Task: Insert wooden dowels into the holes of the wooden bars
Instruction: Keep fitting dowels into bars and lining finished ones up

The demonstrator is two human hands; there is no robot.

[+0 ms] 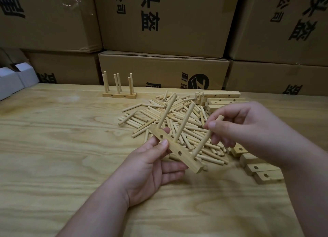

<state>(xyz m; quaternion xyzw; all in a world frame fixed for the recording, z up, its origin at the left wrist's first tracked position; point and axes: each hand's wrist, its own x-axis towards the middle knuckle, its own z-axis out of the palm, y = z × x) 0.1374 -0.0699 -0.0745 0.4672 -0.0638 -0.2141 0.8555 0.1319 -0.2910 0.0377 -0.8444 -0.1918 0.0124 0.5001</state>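
Observation:
My left hand (150,167) grips a wooden bar (174,149), tilted above the table, with round holes along its side. Two dowels (184,123) stand up from the bar's top face. My right hand (248,132) pinches a third dowel (206,139) whose lower end sits at the bar's near end. Behind the bar a heap of loose dowels (142,116) covers the middle of the table.
An assembled bar with several upright dowels (119,95) stands at the back of the wooden table (62,148). Bare bars are stacked at the back right (221,94) and lie in a row at the right (262,167). Cardboard boxes (163,68) wall the far edge. White boxes (16,78) sit far left.

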